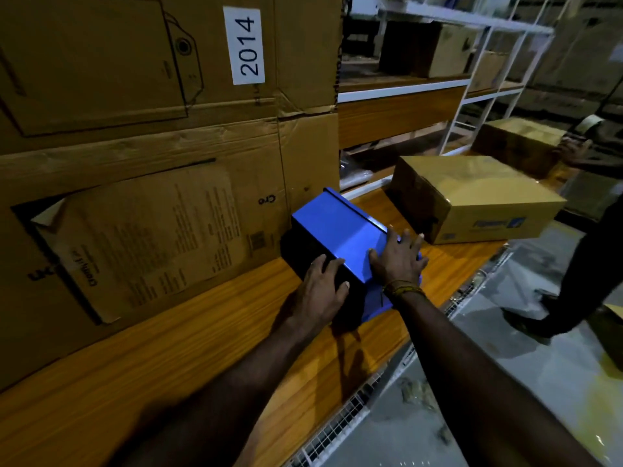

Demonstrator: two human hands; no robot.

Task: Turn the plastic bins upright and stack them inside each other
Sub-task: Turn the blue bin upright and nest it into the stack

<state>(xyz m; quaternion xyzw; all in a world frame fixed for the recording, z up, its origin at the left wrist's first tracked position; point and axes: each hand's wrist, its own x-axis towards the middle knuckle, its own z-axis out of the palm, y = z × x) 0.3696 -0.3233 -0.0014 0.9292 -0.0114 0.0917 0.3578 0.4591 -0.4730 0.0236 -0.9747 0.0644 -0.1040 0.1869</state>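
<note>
While the blue plastic bin (337, 230) lies bottom-up on the wooden shelf board (202, 332), close against the large cardboard cartons (151, 163), both hands rest on it and the step in hand appears to be the turn to upright. The left hand (322, 291) lies on the dark near-left side wall with fingers bent over the edge; the right hand (397, 259) lies flat on the lit blue panel, fingers spread and fairly straight. Whether either hand truly grips cannot be told. For a clean turn, seat both hands on opposite walls, lift the near end clear of the board, and roll the opening upward, away from the cartons so the rim does not catch. Contents cannot be checked, as the opening faces away or down. A second bin is not clearly visible, though blue plastic shows beneath the right wrist. A closed taped box (472, 197) sits on the board just beyond, its contents hidden.
</note>
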